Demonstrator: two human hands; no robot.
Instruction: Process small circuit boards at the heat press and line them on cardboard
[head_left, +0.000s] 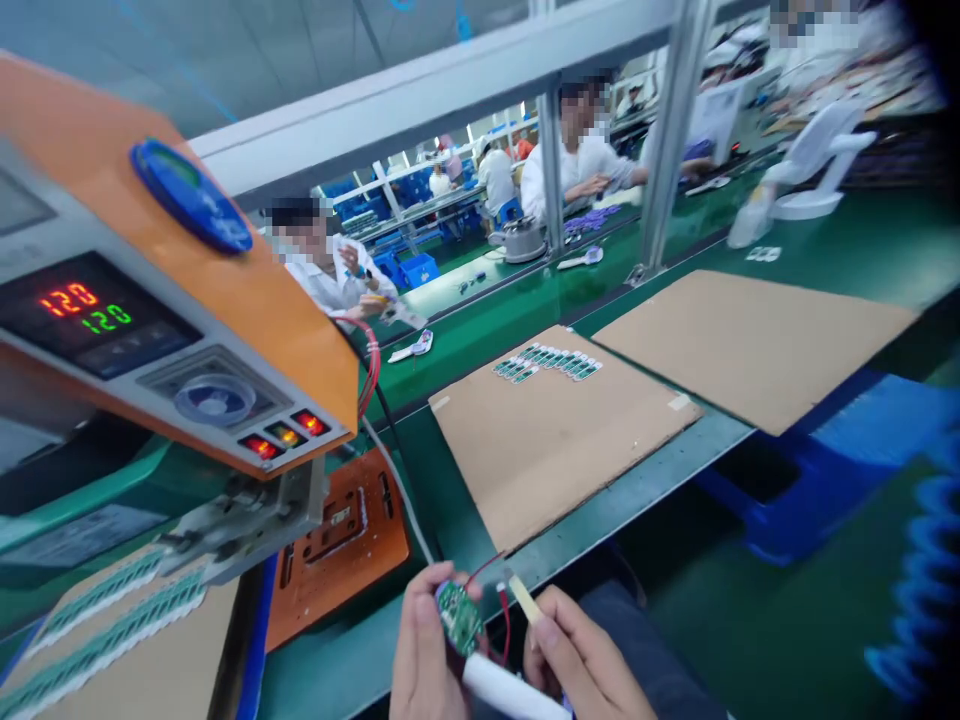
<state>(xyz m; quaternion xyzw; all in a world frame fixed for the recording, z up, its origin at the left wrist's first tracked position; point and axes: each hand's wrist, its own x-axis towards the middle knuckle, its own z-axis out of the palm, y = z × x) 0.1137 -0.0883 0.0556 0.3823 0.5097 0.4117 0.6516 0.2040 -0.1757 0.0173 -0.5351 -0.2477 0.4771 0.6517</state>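
Observation:
Low in the view, my left hand [424, 640] is closed around a handheld device with a white handle [514, 692] and a rounded green circuit board [460, 618] showing at its head. Thin red wires [505, 625] run from the board, and a small white connector sits near their end. My right hand [581, 650] pinches a pale yellow strip [524, 600] with a darker tip, close to the wires. Its exact kind is unclear. The lower ends of both hands are cut off by the frame.
An orange machine [292, 290] with a lit display stands at left, over an orange plate [337, 555]. Cardboard [555, 450] on the green bench carries several small boards [547, 360]. A blue stool [787, 500] stands at right. Co-workers in white sit across the bench.

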